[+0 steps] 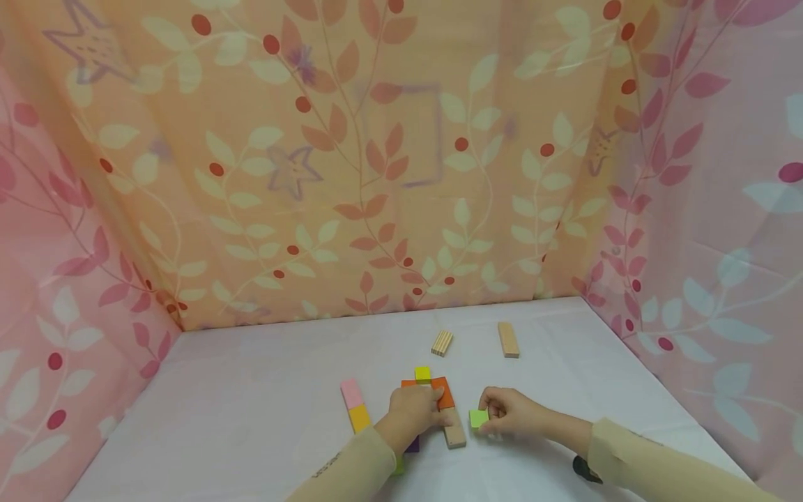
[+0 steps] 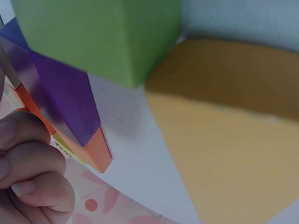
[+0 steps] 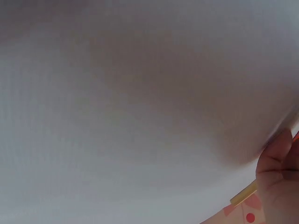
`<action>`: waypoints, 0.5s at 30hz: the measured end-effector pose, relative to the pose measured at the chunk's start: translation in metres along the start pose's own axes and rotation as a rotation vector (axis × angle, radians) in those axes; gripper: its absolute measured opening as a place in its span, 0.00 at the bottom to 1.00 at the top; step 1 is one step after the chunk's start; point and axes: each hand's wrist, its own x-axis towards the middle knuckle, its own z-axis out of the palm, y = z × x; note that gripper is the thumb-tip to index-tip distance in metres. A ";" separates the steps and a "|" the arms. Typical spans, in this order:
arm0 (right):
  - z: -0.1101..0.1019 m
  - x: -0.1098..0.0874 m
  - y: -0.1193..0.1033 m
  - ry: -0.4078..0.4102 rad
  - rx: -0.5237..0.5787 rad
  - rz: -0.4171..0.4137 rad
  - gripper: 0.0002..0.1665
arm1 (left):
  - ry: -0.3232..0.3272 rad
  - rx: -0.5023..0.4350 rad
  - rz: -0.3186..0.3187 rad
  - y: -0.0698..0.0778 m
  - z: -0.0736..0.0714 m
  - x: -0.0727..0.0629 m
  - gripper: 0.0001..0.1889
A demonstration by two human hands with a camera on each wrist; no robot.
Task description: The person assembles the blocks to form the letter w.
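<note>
My right hand (image 1: 511, 411) pinches a light green block (image 1: 478, 418) between thumb and fingers, just right of a plain wooden block (image 1: 455, 437). My left hand (image 1: 413, 413) lies over a group of coloured blocks. Its index fingertip is at an orange block (image 1: 446, 392), its thumb at the wooden block below; I cannot tell whether it grips either. The other fingers (image 2: 35, 161) are curled in the left wrist view. A yellow block (image 1: 423, 374) tops the group. Purple (image 2: 70, 93) and green (image 2: 93, 37) blocks are partly hidden by the left arm in the head view.
A pink block (image 1: 353, 393) and a yellow-orange block (image 1: 360, 419) lie end to end on the left. Farther back are striped wooden pieces (image 1: 442, 343) and a wooden plank (image 1: 509, 339). A dark object (image 1: 586, 468) shows beside the right sleeve. Patterned cloth (image 1: 376, 174) encloses the table.
</note>
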 end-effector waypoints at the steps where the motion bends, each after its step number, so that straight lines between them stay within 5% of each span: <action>1: 0.001 -0.001 0.000 -0.018 -0.005 -0.007 0.15 | 0.001 0.001 0.001 0.000 0.000 -0.001 0.33; 7: 0.002 -0.001 0.000 -0.111 -0.016 -0.007 0.14 | 0.001 0.008 0.002 0.001 -0.001 -0.002 0.33; 15: -0.001 0.011 -0.003 -0.115 0.047 0.118 0.04 | -0.009 0.000 -0.001 0.001 -0.001 -0.001 0.34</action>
